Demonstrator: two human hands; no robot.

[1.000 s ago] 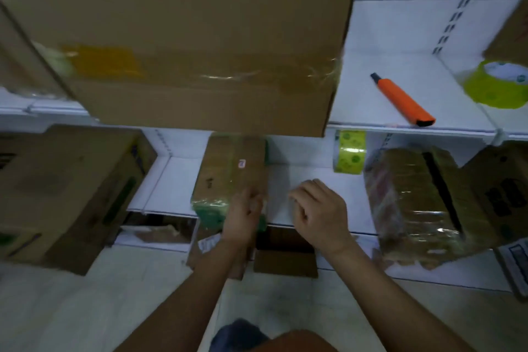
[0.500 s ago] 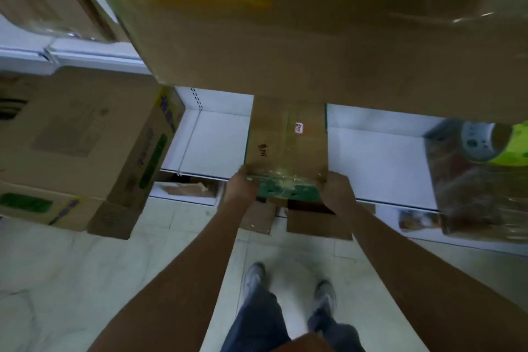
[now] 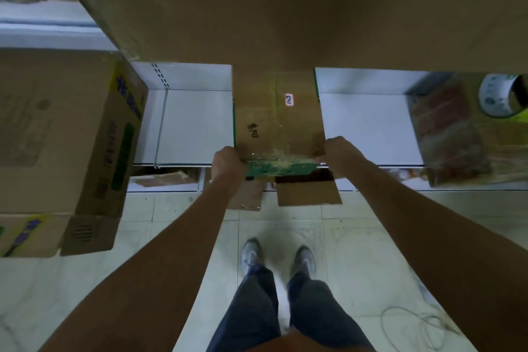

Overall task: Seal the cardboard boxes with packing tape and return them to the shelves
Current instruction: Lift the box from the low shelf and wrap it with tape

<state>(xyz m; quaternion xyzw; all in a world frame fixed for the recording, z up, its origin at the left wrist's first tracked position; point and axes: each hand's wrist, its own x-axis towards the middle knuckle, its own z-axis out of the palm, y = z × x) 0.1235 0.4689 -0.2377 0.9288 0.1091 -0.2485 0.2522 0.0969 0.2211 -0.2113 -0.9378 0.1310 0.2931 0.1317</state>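
Both hands are now gripping the small taped brown cardboard box [image 3: 278,120] on the white shelf [image 3: 194,126]: the left hand [image 3: 227,164] at its near left corner, the right hand [image 3: 340,153], earlier hovering curled above the shelf, at its near right corner.

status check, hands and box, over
Left hand and right hand grip the box's near corners. Box flat on the white shelf, tape across its front edge. Large box overhangs above.

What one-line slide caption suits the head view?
Both hands, left and right, grip the front corners of a taped cardboard box on a white shelf.
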